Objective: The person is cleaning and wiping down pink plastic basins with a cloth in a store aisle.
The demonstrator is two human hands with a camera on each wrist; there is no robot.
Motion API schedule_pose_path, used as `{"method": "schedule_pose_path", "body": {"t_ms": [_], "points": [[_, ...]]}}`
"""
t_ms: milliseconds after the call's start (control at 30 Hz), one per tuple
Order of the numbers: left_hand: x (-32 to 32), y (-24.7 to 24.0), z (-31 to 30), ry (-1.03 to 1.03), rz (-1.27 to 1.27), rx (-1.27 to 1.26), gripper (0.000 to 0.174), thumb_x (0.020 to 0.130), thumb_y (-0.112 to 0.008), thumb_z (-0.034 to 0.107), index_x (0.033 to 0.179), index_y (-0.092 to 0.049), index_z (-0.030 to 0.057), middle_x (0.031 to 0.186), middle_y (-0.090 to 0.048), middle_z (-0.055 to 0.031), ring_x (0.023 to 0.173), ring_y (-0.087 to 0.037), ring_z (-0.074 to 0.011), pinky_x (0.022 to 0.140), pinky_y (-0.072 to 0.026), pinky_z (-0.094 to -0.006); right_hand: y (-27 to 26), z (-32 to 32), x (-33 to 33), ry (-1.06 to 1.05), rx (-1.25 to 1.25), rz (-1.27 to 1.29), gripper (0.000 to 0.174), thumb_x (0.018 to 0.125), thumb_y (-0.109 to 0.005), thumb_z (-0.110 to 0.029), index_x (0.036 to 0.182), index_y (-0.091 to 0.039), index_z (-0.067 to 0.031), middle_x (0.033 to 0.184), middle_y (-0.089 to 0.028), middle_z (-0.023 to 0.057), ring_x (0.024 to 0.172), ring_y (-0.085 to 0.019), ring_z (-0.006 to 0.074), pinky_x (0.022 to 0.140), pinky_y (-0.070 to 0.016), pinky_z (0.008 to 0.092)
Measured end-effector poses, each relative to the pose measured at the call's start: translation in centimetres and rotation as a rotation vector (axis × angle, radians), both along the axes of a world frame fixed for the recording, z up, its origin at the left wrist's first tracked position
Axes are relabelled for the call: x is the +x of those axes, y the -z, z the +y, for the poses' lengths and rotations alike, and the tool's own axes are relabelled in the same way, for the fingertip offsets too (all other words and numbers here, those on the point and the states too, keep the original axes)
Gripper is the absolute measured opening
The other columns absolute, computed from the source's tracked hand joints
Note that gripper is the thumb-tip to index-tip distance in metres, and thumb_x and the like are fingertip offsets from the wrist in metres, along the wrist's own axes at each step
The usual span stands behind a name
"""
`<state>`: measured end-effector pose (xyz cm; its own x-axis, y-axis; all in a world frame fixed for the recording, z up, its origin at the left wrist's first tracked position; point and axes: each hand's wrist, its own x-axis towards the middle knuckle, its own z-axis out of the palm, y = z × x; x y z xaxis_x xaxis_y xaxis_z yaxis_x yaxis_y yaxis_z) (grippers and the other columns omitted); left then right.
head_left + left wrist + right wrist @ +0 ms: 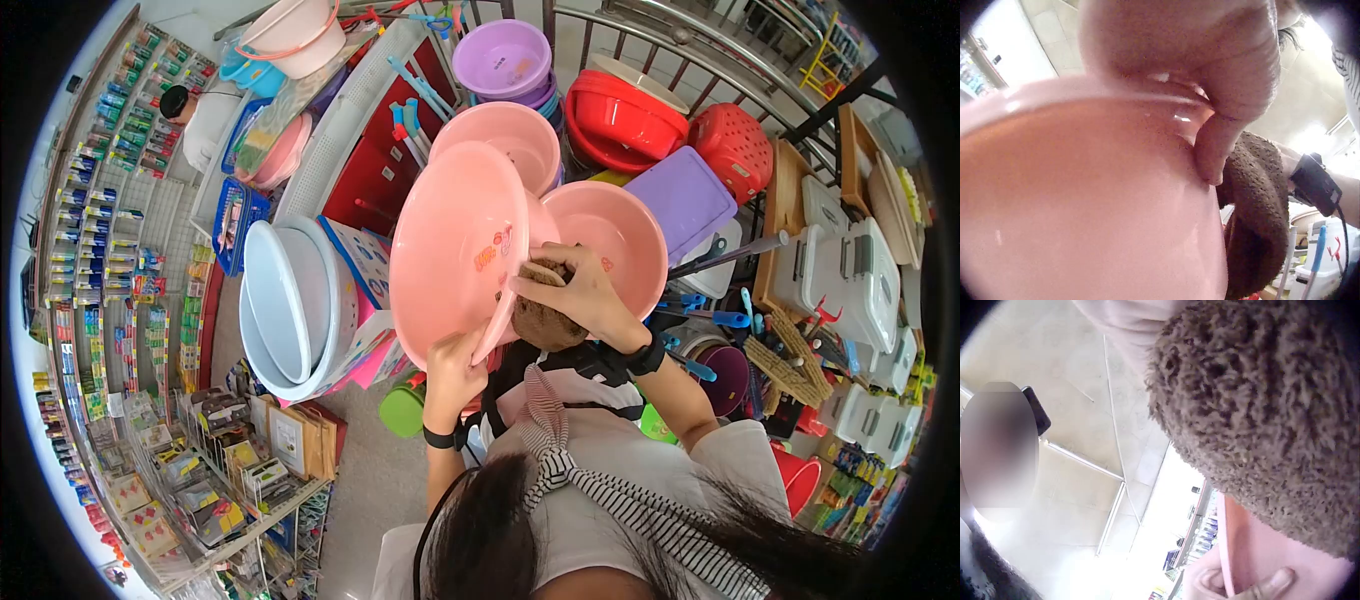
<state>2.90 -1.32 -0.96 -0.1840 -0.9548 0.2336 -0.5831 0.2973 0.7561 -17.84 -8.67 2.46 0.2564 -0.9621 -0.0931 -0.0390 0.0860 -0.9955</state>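
A large pink basin (450, 240) with a small printed motif is held tilted on its side in front of the person's chest. The left hand (457, 372) grips its near rim; in the left wrist view the thumb lies over the basin wall (1085, 206). In the right hand (585, 295) is a fuzzy brown cloth (545, 325), bunched under the fingers right at the basin's right rim. The right wrist view is largely filled by the cloth's looped pile (1260, 419), which hides most of the right fingers.
More pink basins (620, 240) stand just behind and to the right. Pale blue basins (285, 300) are at left, purple basins (502, 60) and red basins (630, 115) at the back. Lidded white boxes (850, 280) line the right, and a goods rack (215, 470) stands lower left.
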Motion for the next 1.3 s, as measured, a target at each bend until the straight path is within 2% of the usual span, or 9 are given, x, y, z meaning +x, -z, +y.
{"method": "schedule_pose_path", "body": {"t_ms": [200, 300, 400, 500, 533, 667, 767, 933, 1300], "points": [[-1.0, 0.5, -0.2, -0.133, -0.012, -0.027, 0.053, 0.064, -0.053, -0.011, 0.114, -0.065, 0.0024, 0.091, -0.068, -0.0210, 0.085, -0.067, -0.0352, 0.078, -0.0527, -0.0356, -0.1, 1.1, 1.1, 0.084, -0.184, 0.039, 0.020, 0.076, -0.074, -0.011, 0.091, -0.069, 0.0014, 0.072, -0.058, 0.0051, 0.067, -0.053, 0.0100, 0.063, -0.0422, 0.0257], [-1.9, 0.5, -0.3, -0.145, 0.367, 0.171, 0.064, 0.073, -0.054, -0.009, 0.135, -0.050, 0.0023, 0.125, -0.061, -0.0191, 0.110, -0.063, -0.0289, 0.089, -0.0495, -0.0355, 0.2, 2.9, 2.8, 0.116, -0.392, 0.096, 0.020, 0.069, -0.074, -0.007, 0.087, -0.068, -0.0004, 0.071, -0.055, 0.0060, 0.060, -0.048, 0.0158, 0.060, -0.0397, 0.0270], [-2.5, -1.6, -0.8, 0.051, 0.939, 0.238, 0.066, 0.087, -0.045, -0.001, 0.149, -0.021, -0.0022, 0.143, -0.042, -0.0217, 0.138, -0.037, -0.0301, 0.116, -0.0223, -0.0393, 2.2, 4.8, 4.2, 0.178, -0.583, 0.277, 0.026, 0.062, -0.076, -0.008, 0.086, -0.067, -0.0023, 0.071, -0.052, 0.0061, 0.061, -0.052, 0.0249, 0.061, -0.0438, 0.0309], [-3.8, -4.1, -1.8, 0.006, 0.975, 0.369, 0.061, 0.094, -0.047, 0.006, 0.149, -0.021, -0.0024, 0.143, -0.041, -0.0212, 0.137, -0.037, -0.0259, 0.115, -0.0211, -0.0359, 3.0, 6.7, 4.5, 0.164, -0.706, 0.411, 0.034, 0.058, -0.078, -0.012, 0.089, -0.067, -0.0035, 0.074, -0.053, 0.0052, 0.067, -0.058, 0.0253, 0.065, -0.0472, 0.0352], [-3.7, -2.1, -1.9, -0.063, 0.661, 0.248, 0.055, 0.098, -0.051, 0.011, 0.145, -0.028, -0.0028, 0.132, -0.050, -0.0189, 0.126, -0.046, -0.0212, 0.108, -0.0322, -0.0336, 3.2, 7.1, 4.6, 0.115, -0.765, 0.415, 0.035, 0.058, -0.078, -0.013, 0.090, -0.067, -0.0041, 0.077, -0.054, 0.0050, 0.069, -0.059, 0.0245, 0.066, -0.0477, 0.0352], [-3.7, -3.3, -1.8, -0.111, 0.532, 0.213, 0.041, 0.097, -0.056, 0.015, 0.132, -0.043, -0.0023, 0.106, -0.061, -0.0118, 0.096, -0.057, -0.0168, 0.086, -0.0472, -0.0313, 2.4, 6.6, 3.7, -0.042, -0.835, 0.435, 0.037, 0.058, -0.078, -0.015, 0.092, -0.068, -0.0055, 0.085, -0.057, 0.0044, 0.076, -0.060, 0.0224, 0.072, -0.0503, 0.0356], [-2.6, -2.3, -1.3, -0.185, 0.550, 0.181, 0.043, 0.098, -0.057, 0.020, 0.131, -0.043, -0.0029, 0.109, -0.060, -0.0121, 0.099, -0.056, -0.0159, 0.088, -0.0460, -0.0312, 1.6, 5.4, 2.9, -0.113, -0.813, 0.395, 0.034, 0.062, -0.078, -0.016, 0.093, -0.070, -0.0074, 0.081, -0.058, 0.0044, 0.073, -0.060, 0.0221, 0.069, -0.0508, 0.0347], [-1.2, -1.9, -1.0, -0.205, 0.557, 0.045, 0.071, 0.093, -0.059, 0.052, 0.131, -0.044, -0.0065, 0.119, -0.056, -0.0093, 0.107, -0.052, -0.0154, 0.092, -0.0423, -0.0293, -0.2, 2.2, 1.5, 0.151, -0.770, 0.298, 0.025, 0.071, -0.079, -0.015, 0.093, -0.072, -0.0085, 0.073, -0.063, 0.0057, 0.064, -0.062, 0.0232, 0.058, -0.0493, 0.0330], [-2.4, -2.1, 0.9, -0.194, 0.444, 0.070, 0.084, 0.087, -0.057, 0.064, 0.136, -0.044, -0.0028, 0.100, -0.067, -0.0133, 0.086, -0.064, -0.0156, 0.074, -0.0502, -0.0300, -4.3, -0.6, 1.6, 0.580, -0.924, 0.400, 0.037, 0.068, -0.079, -0.007, 0.104, -0.070, -0.0048, 0.088, -0.068, 0.0091, 0.072, -0.063, 0.0263, 0.061, -0.0489, 0.0333]]}}
